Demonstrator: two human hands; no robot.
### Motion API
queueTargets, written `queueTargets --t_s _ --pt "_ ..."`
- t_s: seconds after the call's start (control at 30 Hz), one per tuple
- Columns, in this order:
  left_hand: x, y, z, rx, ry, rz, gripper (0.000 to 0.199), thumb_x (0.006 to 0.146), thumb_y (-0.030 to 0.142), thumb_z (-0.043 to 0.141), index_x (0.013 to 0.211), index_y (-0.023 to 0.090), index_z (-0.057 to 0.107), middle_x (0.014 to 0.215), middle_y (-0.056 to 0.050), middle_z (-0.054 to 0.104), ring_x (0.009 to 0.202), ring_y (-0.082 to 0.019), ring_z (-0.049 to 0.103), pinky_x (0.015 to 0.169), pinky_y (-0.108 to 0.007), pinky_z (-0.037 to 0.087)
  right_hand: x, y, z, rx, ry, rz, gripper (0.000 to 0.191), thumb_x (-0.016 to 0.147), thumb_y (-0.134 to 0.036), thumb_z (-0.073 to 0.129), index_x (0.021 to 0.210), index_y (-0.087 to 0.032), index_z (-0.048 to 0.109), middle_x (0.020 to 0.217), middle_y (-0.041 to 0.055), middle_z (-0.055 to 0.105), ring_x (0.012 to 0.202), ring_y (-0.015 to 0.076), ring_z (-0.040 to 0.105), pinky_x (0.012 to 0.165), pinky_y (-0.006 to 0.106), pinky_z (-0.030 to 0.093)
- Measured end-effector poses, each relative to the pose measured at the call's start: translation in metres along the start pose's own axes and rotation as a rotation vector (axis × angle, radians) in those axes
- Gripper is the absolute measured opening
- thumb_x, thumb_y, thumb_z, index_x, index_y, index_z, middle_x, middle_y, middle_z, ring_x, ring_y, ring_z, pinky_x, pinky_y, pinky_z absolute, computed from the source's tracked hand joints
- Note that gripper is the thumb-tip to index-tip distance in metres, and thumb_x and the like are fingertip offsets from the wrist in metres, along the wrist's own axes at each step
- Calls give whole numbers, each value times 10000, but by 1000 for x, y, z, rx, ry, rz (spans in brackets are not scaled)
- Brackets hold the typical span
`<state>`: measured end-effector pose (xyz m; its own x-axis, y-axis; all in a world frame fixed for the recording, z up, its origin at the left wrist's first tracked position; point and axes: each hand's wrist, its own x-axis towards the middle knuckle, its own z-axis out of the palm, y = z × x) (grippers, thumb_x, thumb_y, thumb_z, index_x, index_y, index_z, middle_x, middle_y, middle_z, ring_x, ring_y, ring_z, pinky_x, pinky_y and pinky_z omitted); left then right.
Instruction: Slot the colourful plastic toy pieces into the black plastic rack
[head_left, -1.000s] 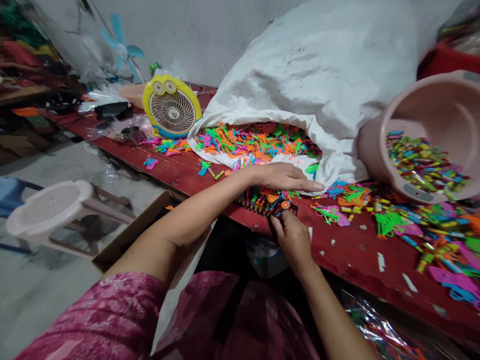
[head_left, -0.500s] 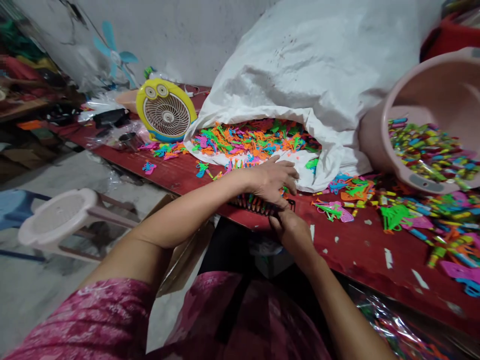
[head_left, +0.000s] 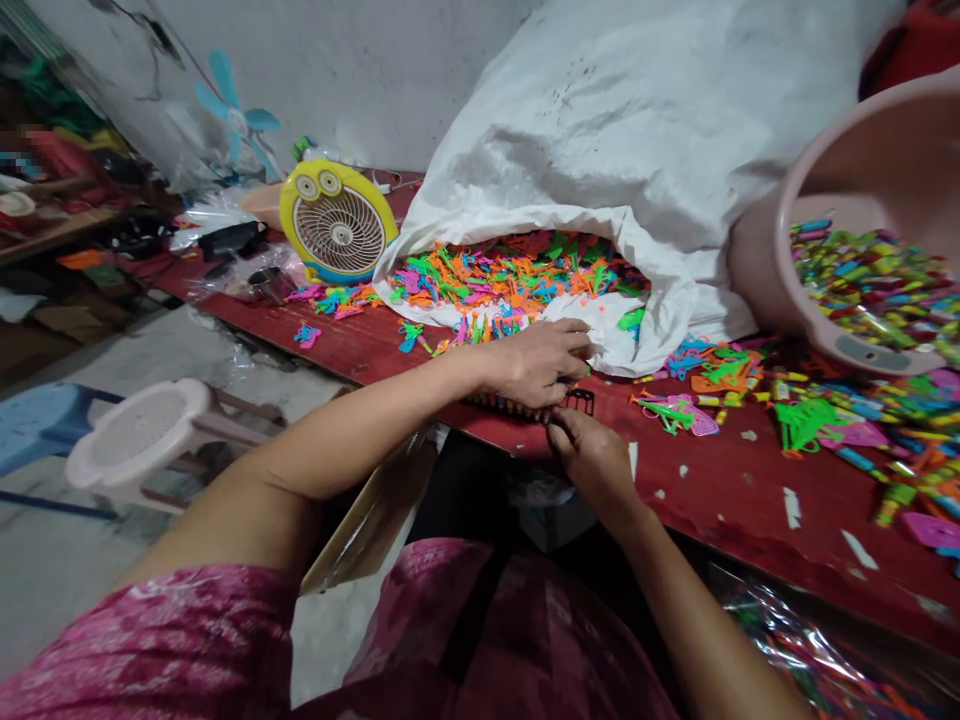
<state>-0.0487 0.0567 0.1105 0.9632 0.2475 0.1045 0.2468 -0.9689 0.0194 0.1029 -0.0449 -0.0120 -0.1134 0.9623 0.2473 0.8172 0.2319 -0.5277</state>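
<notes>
A black slotted rack (head_left: pixel 580 402) lies along the front edge of the red table, with a row of small pieces standing in its left part. Over that row is my left hand (head_left: pixel 534 368), fingers bent and pointing right, its fingertips down at the rack; whatever they pinch is hidden. My right hand (head_left: pixel 592 448) has thumb and forefinger closed at the rack's front side, on something I cannot make out. Behind the hands, small bright plastic pieces (head_left: pixel 517 270) fill the mouth of a white sack (head_left: pixel 600 130).
A pink tub (head_left: pixel 780 250) of small coloured tubes stands at the right, with loose pieces (head_left: pixel 806 425) on the red table (head_left: pixel 705 500). A yellow fan (head_left: pixel 339 225) is at the back left. Stools (head_left: pixel 142 430) stand on the floor. A person (head_left: pixel 71 170) is at the far left.
The view has shifted slightly. My left hand's fingers have bent down more closely over the rack, and my right hand has drawn a little lower, at the rack's front edge.
</notes>
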Motion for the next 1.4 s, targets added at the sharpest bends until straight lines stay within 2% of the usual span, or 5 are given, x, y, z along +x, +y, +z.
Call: queueTargets --t_s 0.23,0.7,1.07,1.2,1.4 --pt "0 0 0 -2 20 57 196 821 184 533 906 166 708 1196 -107 639 1273 -318 458 1105 -478 373 -15 9 -7 143 109 -49 314 926 -235 472 1139 -175 695 1145 111 731 1057 251 684 933 384 521" --pt "0 1 -5 -147 22 41 247 796 191 534 963 214 714 1185 -85 655 1241 -315 491 1075 -525 398 -57 126 -134 -411 331 257 344 966 -368 438 1050 -183 715 1000 117 700 833 246 655 688 345 477" --pt "-4 -3 -12 -129 -76 57 388 848 276 562 1228 241 632 1296 -79 613 1365 -313 425 1195 -547 298 9 125 -131 -497 53 107 255 911 -208 502 991 -216 744 951 106 634 866 229 579 670 307 380" --pt "-8 -5 -9 -134 -61 14 641 879 366 550 1490 281 377 1565 -99 369 1481 -311 275 1202 -552 274 25 132 -123 -535 -87 78 259 837 -99 529 909 -205 753 880 94 655 851 226 587 671 308 356" --pt "-5 -4 -7 10 -88 -220 778 810 451 632 1500 273 319 1598 -135 306 1463 -406 267 1166 -704 113 19 138 -126 -430 8 93 203 870 -185 521 856 -199 723 838 78 642 717 187 571 625 294 343"
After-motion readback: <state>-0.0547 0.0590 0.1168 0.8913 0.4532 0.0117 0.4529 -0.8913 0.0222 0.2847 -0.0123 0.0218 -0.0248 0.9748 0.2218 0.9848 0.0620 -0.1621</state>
